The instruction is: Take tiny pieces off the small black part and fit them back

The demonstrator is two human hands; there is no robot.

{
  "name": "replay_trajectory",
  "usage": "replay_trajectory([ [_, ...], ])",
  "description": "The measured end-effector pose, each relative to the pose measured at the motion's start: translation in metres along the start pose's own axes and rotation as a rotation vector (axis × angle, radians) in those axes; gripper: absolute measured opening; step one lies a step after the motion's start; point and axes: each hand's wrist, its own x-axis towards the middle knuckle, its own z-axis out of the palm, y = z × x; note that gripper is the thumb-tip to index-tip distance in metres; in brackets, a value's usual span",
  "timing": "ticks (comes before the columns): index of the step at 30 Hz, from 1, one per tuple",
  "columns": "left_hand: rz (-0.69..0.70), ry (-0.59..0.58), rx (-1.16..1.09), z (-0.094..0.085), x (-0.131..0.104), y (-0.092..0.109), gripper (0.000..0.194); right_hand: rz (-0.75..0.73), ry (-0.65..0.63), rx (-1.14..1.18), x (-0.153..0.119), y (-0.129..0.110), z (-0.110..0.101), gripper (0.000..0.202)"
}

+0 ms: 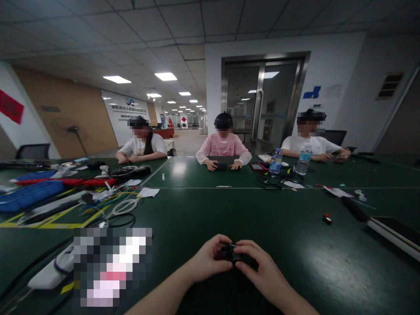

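A small black object (233, 252) is held between both hands, low in the middle of the view, over the dark green table (183, 218). My left hand (210, 259) grips its left side, thumb below and fingers above. On its right side, my right hand (257, 264) pinches it the same way, and the fingertips of the two hands nearly meet. Fingers cover much of the object, so its exact shape cannot be made out.
At the left lie a white power strip (52, 269), coiled cables (124, 207) and a blue tray (31, 195). A red and white item (327, 218) and a flat device (395, 234) lie right. Bottles (276, 162) and three seated people (224, 144) are across.
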Motion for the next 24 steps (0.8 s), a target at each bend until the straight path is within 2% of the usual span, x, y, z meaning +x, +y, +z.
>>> replay_trajectory([
  [4, -0.001, 0.009, 0.022, -0.0006, -0.0008, 0.0012, 0.056, 0.005, -0.001, -0.001, 0.0, 0.0004, 0.0008, 0.021],
  [9, -0.019, 0.011, 0.034, 0.0004, -0.0013, 0.0044, 0.045, 0.008, -0.004, 0.001, 0.0007, -0.0008, 0.001, 0.021],
  [14, -0.002, 0.01, 0.024, -0.0006, -0.0015, 0.0033, 0.046, 0.002, 0.01, -0.004, -0.0002, -0.0016, 0.0001, 0.026],
  [24, -0.041, -0.004, -0.035, -0.0009, -0.0002, 0.0023, 0.046, -0.006, -0.002, 0.003, -0.0005, -0.0008, -0.0008, 0.021],
])
